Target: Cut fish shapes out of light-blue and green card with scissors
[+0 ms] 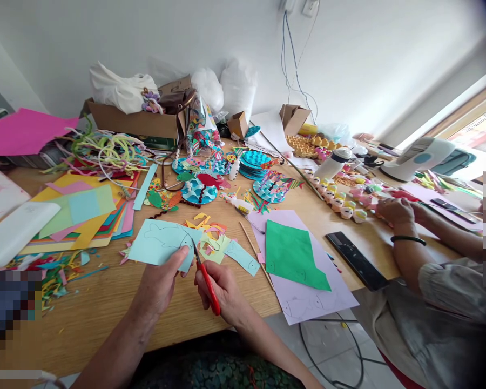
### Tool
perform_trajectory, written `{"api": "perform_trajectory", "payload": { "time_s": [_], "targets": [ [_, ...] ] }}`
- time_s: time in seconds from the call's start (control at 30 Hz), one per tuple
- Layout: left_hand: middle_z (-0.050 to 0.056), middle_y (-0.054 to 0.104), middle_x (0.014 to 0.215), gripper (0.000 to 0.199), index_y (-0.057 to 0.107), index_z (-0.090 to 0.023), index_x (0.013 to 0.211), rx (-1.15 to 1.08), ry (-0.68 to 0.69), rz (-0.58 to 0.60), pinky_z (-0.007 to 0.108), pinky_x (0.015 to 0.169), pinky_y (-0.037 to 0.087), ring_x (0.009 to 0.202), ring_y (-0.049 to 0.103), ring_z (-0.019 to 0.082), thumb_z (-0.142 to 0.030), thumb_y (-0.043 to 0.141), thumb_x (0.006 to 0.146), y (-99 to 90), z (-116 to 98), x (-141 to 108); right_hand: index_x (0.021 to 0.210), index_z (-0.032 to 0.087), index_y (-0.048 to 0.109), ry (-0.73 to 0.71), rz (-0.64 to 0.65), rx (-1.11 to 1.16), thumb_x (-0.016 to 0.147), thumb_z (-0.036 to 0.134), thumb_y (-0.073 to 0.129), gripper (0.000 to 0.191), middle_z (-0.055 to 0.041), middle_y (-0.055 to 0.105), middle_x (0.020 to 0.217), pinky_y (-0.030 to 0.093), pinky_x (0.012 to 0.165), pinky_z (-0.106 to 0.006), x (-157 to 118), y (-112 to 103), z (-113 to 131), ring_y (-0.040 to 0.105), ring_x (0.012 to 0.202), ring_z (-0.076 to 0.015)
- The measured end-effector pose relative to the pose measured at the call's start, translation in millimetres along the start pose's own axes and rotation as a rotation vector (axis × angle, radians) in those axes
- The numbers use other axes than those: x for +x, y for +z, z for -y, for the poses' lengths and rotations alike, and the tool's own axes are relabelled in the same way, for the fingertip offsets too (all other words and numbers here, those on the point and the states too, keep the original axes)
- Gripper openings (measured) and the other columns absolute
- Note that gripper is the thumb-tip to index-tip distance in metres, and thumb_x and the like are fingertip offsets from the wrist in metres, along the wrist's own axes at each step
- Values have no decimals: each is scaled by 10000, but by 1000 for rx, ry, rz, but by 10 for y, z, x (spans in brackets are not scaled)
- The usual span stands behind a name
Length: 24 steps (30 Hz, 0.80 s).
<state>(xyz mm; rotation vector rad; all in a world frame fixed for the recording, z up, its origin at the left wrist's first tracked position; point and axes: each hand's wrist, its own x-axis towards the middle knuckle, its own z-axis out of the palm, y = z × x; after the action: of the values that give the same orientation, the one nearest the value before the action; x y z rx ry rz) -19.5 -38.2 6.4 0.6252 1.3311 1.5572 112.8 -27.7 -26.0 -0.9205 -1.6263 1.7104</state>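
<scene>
My left hand (161, 283) pinches a light blue sheet of paper (152, 246) by its lower edge, thumb on top. A fish outline is drawn on the sheet. Red-handled scissors (208, 286) are in my right hand (222, 289), their blades at the sheet's right side, beside the drawn fish's head. Just right of my hands lies a smaller light blue strip (243, 258) with a drawing on it. Yellow and pale green paper scraps (213, 243) lie beyond the scissors. Further right, a green sheet (289, 254) rests on a lilac sheet (285, 302), both bearing pencilled fish.
Stacked coloured paper (81, 210) and loose clippings (65, 275) lie at left. Blue decorated paper discs (198, 192) and glue bottles (240, 204) stand beyond. A wooden stick (251, 243) and a black phone (354, 259) lie right. A co-worker's hands (397, 210) are at the far right.
</scene>
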Motion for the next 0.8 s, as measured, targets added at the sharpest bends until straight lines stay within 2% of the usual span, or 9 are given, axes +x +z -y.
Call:
{"api": "perform_trajectory", "payload": {
  "time_s": [0.17, 0.57, 0.8],
  "targets": [
    [-32, 582, 573, 188, 568, -202, 581, 23, 17, 14, 245, 448, 407, 521, 510, 131, -310, 721, 567, 5, 0, -6, 678, 188, 457, 4, -2, -5, 890, 472, 481, 355, 58, 445, 499, 336, 410, -180, -1, -8, 21, 406, 415, -68],
    [-36, 570, 578, 162, 610, -206, 605, 20, 7, 22, 253, 470, 418, 557, 534, 150, -292, 737, 550, -37, 16, 29, 649, 196, 426, -25, -5, -103, 886, 535, 454, 415, 47, 382, 527, 287, 456, -204, 5, -44, 7, 351, 493, -86],
    [-39, 533, 529, 169, 597, -231, 581, 36, -3, 66, 244, 409, 367, 499, 503, 152, -320, 739, 559, -34, -44, 10, 651, 195, 433, -15, -8, -111, 881, 541, 466, 417, 44, 374, 540, 284, 461, -208, 0, -42, 19, 339, 503, -89]
  ]
}}
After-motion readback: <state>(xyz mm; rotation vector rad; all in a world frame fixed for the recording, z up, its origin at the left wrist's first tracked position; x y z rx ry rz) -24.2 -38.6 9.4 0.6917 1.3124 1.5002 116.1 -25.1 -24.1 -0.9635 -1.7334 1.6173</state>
